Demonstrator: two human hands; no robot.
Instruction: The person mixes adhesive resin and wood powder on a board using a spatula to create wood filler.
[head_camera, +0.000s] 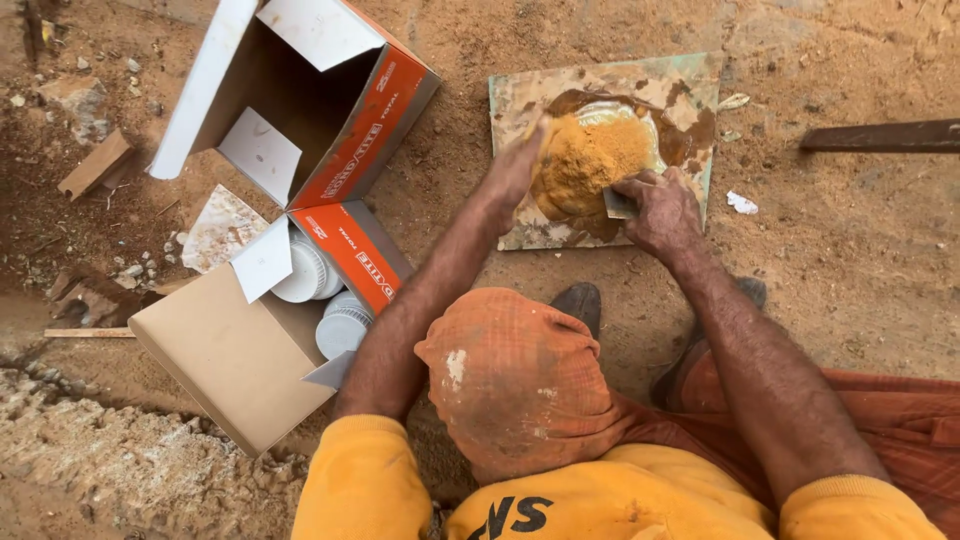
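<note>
Your left hand (515, 170) cups the edge of the ochre powder mound (590, 160) to contain it, while your right hand (660, 210) grips a small scraper (618, 204) at its base. The mound sits on a stained tile (700, 80) lying on the dirt ground (850, 260).

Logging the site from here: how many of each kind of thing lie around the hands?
Cardboard boxes: 2 (open upper box, lower box)
White tubs in the lower box: 2 seen
Tiles: 1
Piles of yellow mix on the tile: 1
Scrapers in the right hand: 1
Total: 7
</note>
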